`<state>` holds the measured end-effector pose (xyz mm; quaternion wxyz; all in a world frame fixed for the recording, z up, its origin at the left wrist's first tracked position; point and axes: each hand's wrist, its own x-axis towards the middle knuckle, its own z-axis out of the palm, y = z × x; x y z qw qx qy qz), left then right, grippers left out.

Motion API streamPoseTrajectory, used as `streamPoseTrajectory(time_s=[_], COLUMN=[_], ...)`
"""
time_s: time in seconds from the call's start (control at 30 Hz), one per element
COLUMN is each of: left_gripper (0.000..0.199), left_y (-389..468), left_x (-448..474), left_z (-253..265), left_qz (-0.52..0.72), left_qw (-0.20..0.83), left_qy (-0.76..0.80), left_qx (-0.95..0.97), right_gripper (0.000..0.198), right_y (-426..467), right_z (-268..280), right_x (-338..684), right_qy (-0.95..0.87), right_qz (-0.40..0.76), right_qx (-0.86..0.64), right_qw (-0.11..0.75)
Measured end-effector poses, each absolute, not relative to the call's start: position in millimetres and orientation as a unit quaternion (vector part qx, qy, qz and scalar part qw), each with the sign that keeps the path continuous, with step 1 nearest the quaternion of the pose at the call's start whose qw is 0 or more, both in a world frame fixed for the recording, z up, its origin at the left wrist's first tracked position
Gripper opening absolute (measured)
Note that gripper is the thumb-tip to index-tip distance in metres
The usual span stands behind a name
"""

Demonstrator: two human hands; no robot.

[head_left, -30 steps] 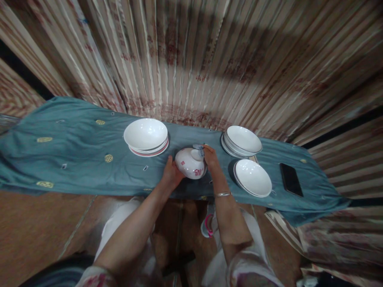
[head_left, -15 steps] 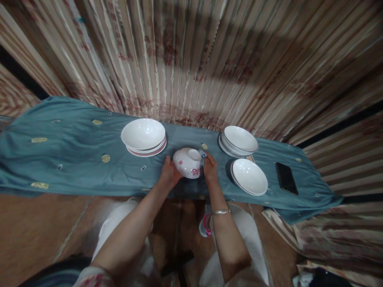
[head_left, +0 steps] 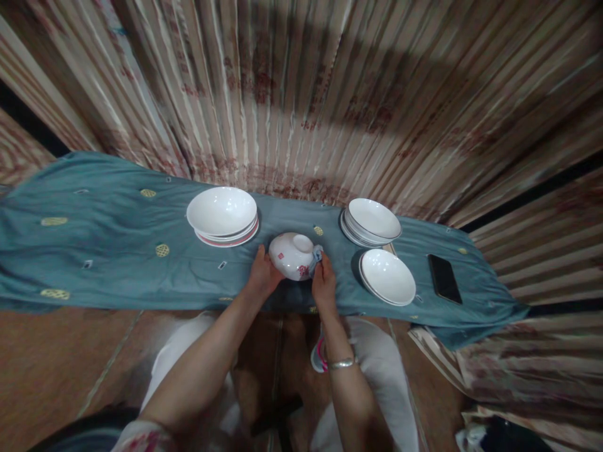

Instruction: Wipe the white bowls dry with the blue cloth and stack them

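A white bowl [head_left: 288,256] with red markings is tilted over above the cloth, its foot ring facing up and away. My left hand [head_left: 265,274] grips it by its left side, thumb up along the wall. At the bowl's right side, my right hand [head_left: 324,280] pinches a small bluish-grey cloth [head_left: 317,253] against the outer wall. The fingertips under the bowl are hidden. To the left stands a stack of white bowls and plates [head_left: 222,212], some with a red rim.
On the right stand a dark-rimmed stack of dishes [head_left: 374,220] and, nearer me, a stack of white bowls [head_left: 389,277]. A black phone [head_left: 444,278] lies at the far right on the green tablecloth [head_left: 113,245]. Behind the table hangs a pleated curtain [head_left: 292,94].
My right hand and the cloth have shifted slightly down and left along the bowl's outer wall. The bowl stays in my left hand. The whole view has drifted a little.
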<state>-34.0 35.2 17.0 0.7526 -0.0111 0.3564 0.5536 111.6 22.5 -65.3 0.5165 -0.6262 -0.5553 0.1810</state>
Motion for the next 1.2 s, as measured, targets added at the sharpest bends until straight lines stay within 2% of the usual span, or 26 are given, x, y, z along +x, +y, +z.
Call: streamPoseTrajectory(time_s=[0.37,0.67,0.87,1.2], left_gripper=[0.061,0.06,0.059,0.058], left_y=[37.6,38.7,37.0,35.9], left_x=[-32.9,-32.8,-32.0,-31.7], left_z=[10.4,10.1,18.4,17.8], left_qz=[0.565,0.566,0.568,0.57], left_qw=[0.747,0.758,0.754,0.744], left_qy=[0.351,0.324,0.327,0.348], left_qx=[-0.01,-0.019,-0.029,-0.012], right_gripper=[0.051,0.05,0.052,0.054], right_y=[-26.1,-53.5,-59.3,-46.6], right_z=[-54.4,-51.0,-42.3,-31.5], right_x=[94.3,79.6,72.6,70.9], right_qy=[-0.602,-0.684,-0.736,-0.79], right_qz=[0.147,0.059,0.017,-0.013], right_qx=[-0.64,-0.619,-0.59,-0.535], right_qw=[0.455,0.381,0.333,0.3])
